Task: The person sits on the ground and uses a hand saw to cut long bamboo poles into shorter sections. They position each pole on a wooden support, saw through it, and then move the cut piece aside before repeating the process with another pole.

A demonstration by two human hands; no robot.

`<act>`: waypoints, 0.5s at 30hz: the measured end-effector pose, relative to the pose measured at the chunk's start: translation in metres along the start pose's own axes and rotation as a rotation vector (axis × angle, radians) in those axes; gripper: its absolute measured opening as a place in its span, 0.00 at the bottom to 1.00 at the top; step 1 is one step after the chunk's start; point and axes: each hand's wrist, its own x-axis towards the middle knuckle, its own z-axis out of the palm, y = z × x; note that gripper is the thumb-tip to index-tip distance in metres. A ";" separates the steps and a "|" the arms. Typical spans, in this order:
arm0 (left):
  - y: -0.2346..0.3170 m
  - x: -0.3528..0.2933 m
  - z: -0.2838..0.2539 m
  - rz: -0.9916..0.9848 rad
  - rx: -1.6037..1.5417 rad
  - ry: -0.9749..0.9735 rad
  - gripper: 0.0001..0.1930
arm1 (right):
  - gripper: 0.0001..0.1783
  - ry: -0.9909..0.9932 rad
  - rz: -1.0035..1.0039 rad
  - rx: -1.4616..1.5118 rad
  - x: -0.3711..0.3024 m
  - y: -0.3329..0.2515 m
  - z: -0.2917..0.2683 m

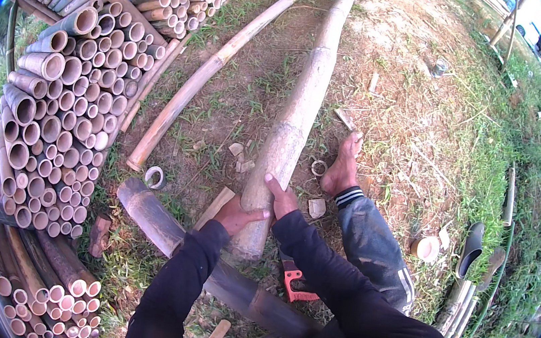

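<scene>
A long, thick pale bamboo pole (297, 108) runs away from me over the ground. Its near end rests on or just above a dark bamboo log (159, 223) lying crosswise; my arms partly hide the contact. My left hand (235, 216) grips the pole's left side close to that end, thumb across the top. On its right side my right hand (282, 199) is wrapped round it, thumb up, a little farther along. Just right of the pole's end lies a saw with an orange handle (297, 286), partly under my right sleeve.
Cut bamboo is stacked at the left (65, 107). A thinner bamboo pole (189, 88) lies left of the held one. Bamboo rings (154, 178) and offcuts (316, 207) are scattered about. My bare foot (342, 170) rests at right, and a dark shoe (471, 249) lies farther right.
</scene>
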 end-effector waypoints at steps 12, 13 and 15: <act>-0.032 -0.274 -0.004 -0.082 -0.243 -0.110 0.55 | 0.50 -0.376 0.581 0.029 -0.216 -0.010 0.023; -0.038 -0.302 -0.011 -0.114 -0.210 -0.092 0.58 | 0.50 -0.435 0.564 0.066 -0.229 0.000 0.037; -0.054 -0.360 -0.022 -0.102 -0.139 -0.020 0.58 | 0.51 -0.501 0.539 0.189 -0.256 0.032 0.073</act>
